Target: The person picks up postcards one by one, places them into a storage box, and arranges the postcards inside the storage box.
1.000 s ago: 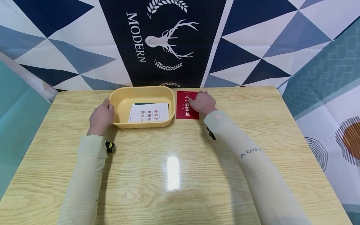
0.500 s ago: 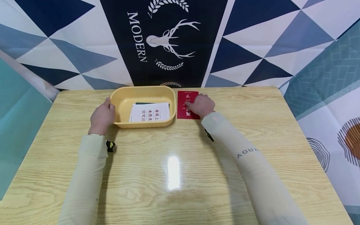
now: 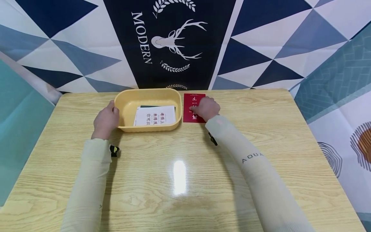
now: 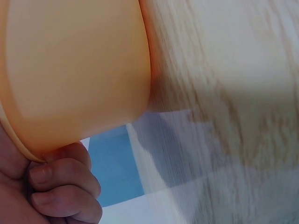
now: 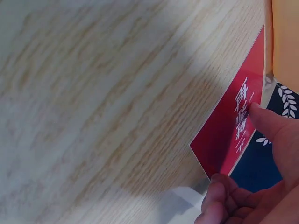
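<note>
- Red card [image 3: 193, 108] lies flat on the desk [image 3: 179, 167], upper centre of the frame, just right of the yellow tray [image 3: 146, 129].
- Right hand [image 3: 206, 108] rests on its right half, one fingertip pressing its face, other fingers curled.
- Left hand [image 3: 105, 120] grips the tray's left rim.
- White card [image 3: 155, 116] lies inside the tray.

A pale wood-grain worktop [image 3: 179, 180] is catching a bright glare at its middle. Behind it a cloth backdrop [image 3: 261, 42] of blue and white triangles is hanging, showing a white stag emblem [image 3: 174, 40] beside the word MODERN.
</note>
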